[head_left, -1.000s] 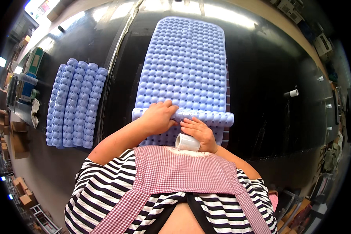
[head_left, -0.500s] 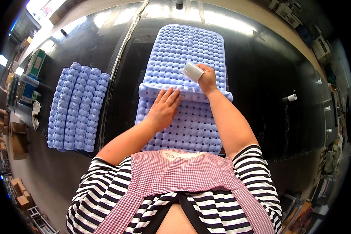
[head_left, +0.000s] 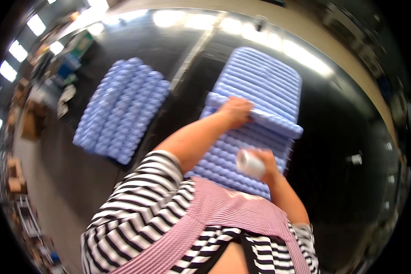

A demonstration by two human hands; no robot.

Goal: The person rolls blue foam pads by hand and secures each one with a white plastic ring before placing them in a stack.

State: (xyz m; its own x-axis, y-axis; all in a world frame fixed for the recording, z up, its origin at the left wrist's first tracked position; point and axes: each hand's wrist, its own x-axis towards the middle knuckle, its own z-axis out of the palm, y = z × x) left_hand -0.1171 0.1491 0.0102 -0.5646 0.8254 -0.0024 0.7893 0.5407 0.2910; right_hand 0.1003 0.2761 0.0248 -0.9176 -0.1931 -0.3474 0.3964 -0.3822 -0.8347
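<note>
A bumpy lavender-blue bath mat [head_left: 265,75] lies on the black table before me, with a rolled ridge [head_left: 276,122] across its middle. My left hand [head_left: 236,111] is closed over the left part of that ridge, its fingers curled down on the far side. Below it, over the near part of the mat, my right hand [head_left: 270,163] grips a roll of clear tape [head_left: 251,164]. Motion blurs this hand and the roll. Several rolled mats [head_left: 123,107] of the same colour lie side by side to the left.
The black table [head_left: 342,123] has a pale seam [head_left: 198,50] running between the rolled mats and the one I handle. A small white roll [head_left: 356,159] sits at the right. Boxes and a crumpled cloth [head_left: 66,99] are at the far left; a dark cylinder [head_left: 260,23] stands at the far edge.
My right hand has drawn the tape roll back from beyond the ridge toward my body. My left hand has gone from lying flat to curling over the ridge. The whole view has turned.
</note>
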